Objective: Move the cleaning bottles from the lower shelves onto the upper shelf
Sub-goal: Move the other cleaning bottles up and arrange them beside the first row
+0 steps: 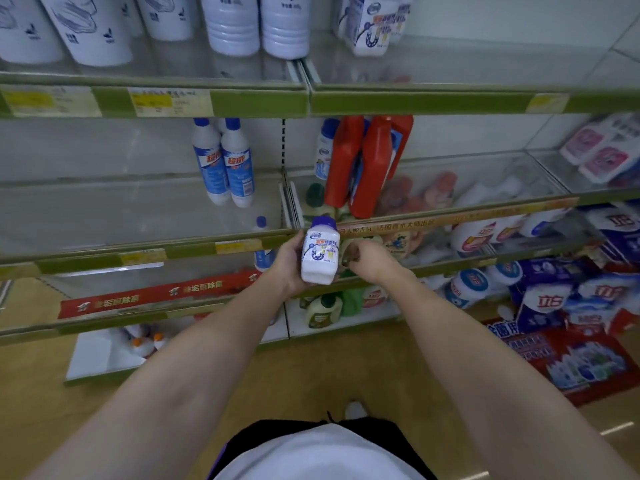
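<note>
The left hand (289, 263) holds a white bottle with a blue cap (319, 251) upright, fingers curled round its left side and back, in front of the green edge of the middle shelf (242, 245). The right hand (363, 258) is just beside the bottle on the right, fingers curled; something dark shows at its fingertips, but whether it grips anything cannot be told. On the middle shelf, far left of the bottle, stand two white bottles with blue labels (225, 164); to the right, two red jugs (363, 164) lean together. The upper shelf (450, 102) carries large white bottles (256, 26) and (further right) a white carton-like pack (372, 26). Green and white bottles (332, 303) sit on a lower shelf below the hands.
</note>
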`<control>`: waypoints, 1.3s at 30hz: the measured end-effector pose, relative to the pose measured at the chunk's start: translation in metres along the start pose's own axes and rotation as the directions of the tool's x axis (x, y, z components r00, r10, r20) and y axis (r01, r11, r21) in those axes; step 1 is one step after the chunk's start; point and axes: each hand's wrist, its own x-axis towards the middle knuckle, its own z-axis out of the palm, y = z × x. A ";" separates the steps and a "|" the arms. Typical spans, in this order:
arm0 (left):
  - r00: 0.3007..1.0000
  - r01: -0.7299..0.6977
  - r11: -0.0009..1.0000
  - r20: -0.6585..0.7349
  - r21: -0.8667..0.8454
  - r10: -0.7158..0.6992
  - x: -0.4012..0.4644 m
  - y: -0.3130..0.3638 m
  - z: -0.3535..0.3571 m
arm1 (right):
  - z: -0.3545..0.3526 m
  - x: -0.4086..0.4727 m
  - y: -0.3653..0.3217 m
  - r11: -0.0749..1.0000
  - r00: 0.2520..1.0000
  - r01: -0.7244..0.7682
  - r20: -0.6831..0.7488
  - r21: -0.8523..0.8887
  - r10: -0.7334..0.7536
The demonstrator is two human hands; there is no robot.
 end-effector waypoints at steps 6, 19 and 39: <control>0.994 -0.106 0.938 0.047 0.330 0.096 0.004 -0.004 0.038 | -0.037 0.016 0.020 0.992 0.992 0.128 -0.020 0.012 -0.128; 0.746 -0.607 0.552 0.169 0.572 0.645 -0.025 0.023 0.195 | -0.187 0.041 0.066 0.868 0.874 0.473 -0.042 -0.149 -0.484; 0.335 -0.708 0.011 0.322 0.706 0.886 -0.099 0.101 0.346 | -0.351 0.063 0.048 0.749 0.679 0.588 -0.317 -0.305 -0.663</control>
